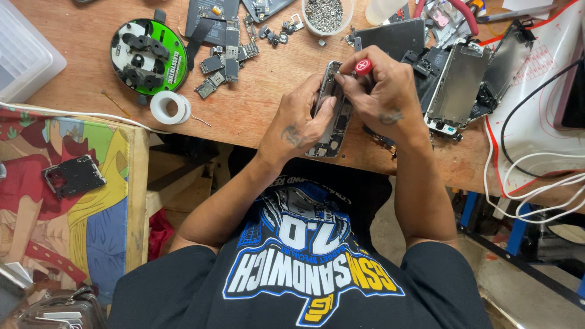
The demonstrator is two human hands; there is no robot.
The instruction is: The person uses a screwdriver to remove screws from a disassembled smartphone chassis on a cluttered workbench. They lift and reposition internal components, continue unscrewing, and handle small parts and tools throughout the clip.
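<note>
My left hand [300,119] grips an opened phone chassis [331,131] by its side, holding it tilted on the wooden workbench [256,103]. My right hand [382,92] is closed around a small screwdriver with a red cap [363,66], its tip hidden down inside the upper part of the chassis. Both hands touch the phone near the bench's front edge.
Several phone frames and screens [461,85] lie to the right beside white cables [530,183]. Behind are a cup of screws [324,14], small circuit parts [226,58], a green round tool holder [149,56], a tape roll [170,107] and a clear plastic box [21,55].
</note>
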